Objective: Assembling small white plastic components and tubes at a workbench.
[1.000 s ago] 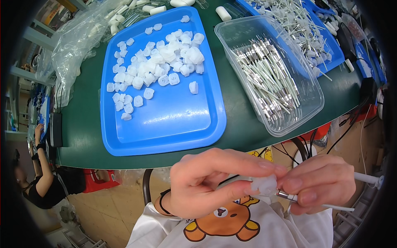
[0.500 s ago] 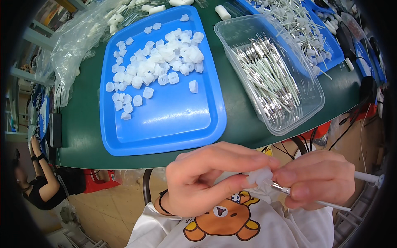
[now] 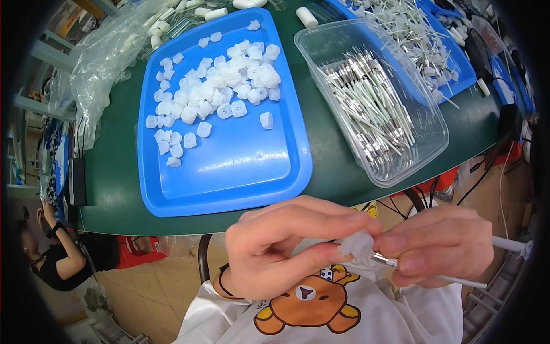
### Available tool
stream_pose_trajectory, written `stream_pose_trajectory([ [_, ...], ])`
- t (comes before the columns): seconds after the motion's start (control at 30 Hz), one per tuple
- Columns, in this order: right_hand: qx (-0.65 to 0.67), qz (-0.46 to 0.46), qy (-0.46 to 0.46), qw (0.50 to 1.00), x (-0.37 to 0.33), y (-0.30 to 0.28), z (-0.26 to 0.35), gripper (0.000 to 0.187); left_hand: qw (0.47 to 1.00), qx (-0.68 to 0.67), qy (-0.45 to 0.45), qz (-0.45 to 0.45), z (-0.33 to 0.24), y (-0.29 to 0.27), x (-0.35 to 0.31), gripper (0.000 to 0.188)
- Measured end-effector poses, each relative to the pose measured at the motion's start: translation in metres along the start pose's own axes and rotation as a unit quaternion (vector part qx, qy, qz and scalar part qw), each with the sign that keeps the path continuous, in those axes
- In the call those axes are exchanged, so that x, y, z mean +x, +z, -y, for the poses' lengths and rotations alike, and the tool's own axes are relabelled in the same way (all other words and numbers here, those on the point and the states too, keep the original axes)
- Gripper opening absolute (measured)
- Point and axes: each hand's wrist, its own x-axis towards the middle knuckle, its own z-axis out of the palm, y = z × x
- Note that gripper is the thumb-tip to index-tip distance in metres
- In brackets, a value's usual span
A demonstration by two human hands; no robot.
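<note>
Between the thumb and fingers of my left hand [image 3: 292,246] is a small translucent white plastic cap [image 3: 356,245]. My right hand [image 3: 441,246] pinches a thin rod [image 3: 385,261] with a silver metal collar and a pale shaft, its tip pointing at the cap. Whether the tip sits inside the cap I cannot tell. Both hands are close together in front of my body, just off the table's near edge. Many similar caps [image 3: 223,86] lie loose in a blue tray [image 3: 246,198]. A clear plastic box [image 3: 427,155] holds many similar rods [image 3: 372,97].
A second blue tray [image 3: 467,74] at the far right carries rods with white caps. A clear plastic bag [image 3: 97,74] and white cylinders [image 3: 215,14] lie at the back of the green table [image 3: 112,178]. Another person [image 3: 63,252] works at the far left.
My hands have barely moved, with a slight shift of the cap to the left. The person at the far left has moved a hand.
</note>
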Motion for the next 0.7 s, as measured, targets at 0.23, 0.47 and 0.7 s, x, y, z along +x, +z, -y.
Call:
stream_pose_trajectory([
  [0.23, -0.011, -0.033, -0.034, 0.999, -0.003, 0.007, -0.004, 0.024, 0.993, 0.096, 0.061, -0.008, 0.0, 0.0, -0.004, 0.018],
  [0.47, 0.013, -0.026, -0.024, 0.999, -0.002, 0.004, -0.008, 0.022, 0.98, 0.158, 0.113, 0.045, -0.001, -0.001, -0.002, 0.027],
  [0.7, 0.005, -0.082, -0.047, 0.995, -0.001, 0.008, -0.013, 0.02, 0.966, 0.185, 0.163, 0.079, 0.0, -0.003, 0.004, 0.027],
])
